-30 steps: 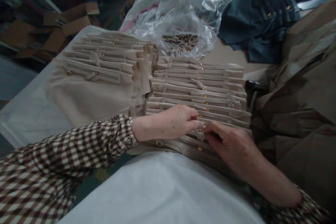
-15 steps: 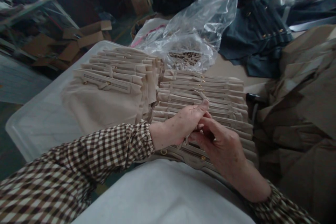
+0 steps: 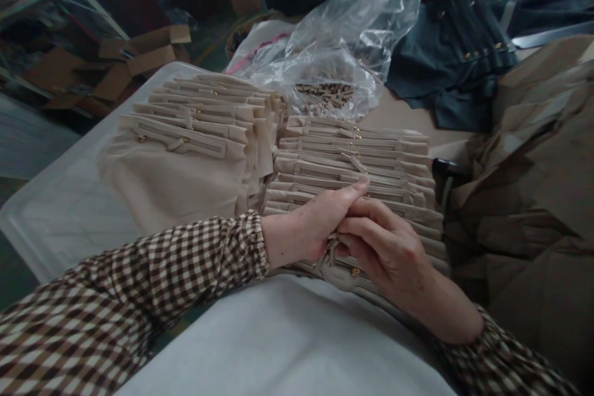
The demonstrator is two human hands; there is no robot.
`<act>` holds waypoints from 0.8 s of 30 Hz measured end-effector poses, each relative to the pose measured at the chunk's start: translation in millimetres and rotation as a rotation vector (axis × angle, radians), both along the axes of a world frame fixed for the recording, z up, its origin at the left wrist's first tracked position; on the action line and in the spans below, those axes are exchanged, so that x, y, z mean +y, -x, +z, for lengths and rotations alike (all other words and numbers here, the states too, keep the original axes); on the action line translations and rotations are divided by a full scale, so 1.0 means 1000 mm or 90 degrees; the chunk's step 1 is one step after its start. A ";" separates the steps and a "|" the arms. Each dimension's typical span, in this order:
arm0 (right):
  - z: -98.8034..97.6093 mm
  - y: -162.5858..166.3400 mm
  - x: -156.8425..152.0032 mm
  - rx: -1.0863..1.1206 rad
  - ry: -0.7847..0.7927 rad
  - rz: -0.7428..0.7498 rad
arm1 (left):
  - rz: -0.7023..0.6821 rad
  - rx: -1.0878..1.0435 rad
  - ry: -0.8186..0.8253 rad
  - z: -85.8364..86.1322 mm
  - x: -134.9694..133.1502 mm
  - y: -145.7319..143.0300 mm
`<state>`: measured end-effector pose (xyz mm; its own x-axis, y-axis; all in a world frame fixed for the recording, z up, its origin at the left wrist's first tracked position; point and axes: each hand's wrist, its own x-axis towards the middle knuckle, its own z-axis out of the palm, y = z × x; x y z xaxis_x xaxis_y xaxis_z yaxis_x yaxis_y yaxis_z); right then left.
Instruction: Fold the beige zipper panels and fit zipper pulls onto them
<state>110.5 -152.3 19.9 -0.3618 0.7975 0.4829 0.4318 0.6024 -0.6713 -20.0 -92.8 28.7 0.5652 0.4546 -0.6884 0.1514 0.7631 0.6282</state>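
My left hand (image 3: 315,223) and my right hand (image 3: 387,250) meet palm to palm over the nearest beige zipper-pocket piece (image 3: 343,269). Both have their fingers closed on a small beige tab (image 3: 331,250) that hangs from between them. That piece is the front one of a stepped stack of beige fabric pieces (image 3: 357,161) with zippers and gold pulls. A second stack of the same pieces (image 3: 195,130) lies to the left. Brown-checked sleeves cover both forearms.
A clear plastic bag (image 3: 338,49) holding several small beige tabs (image 3: 325,94) sits behind the stacks. Dark blue garments (image 3: 459,55) lie at the back right, heaped tan fabric (image 3: 533,173) at the right. White sheet (image 3: 278,346) covers the near table; cardboard boxes (image 3: 134,55) at the left.
My hands rose from pressing on the front piece's zipper and came together, gripping a small tab between them. The view shifted slightly.
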 end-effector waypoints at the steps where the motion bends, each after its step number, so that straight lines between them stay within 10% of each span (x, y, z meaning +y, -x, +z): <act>1: 0.001 0.000 -0.003 0.025 0.001 -0.030 | 0.002 -0.011 0.014 0.002 0.000 0.000; 9: 0.005 -0.024 -0.032 -0.055 0.076 -0.216 | -0.060 -0.019 0.008 0.002 -0.008 0.009; 24: -0.013 -0.022 -0.058 -0.143 0.160 -0.126 | -0.336 0.068 -0.167 -0.001 -0.008 0.027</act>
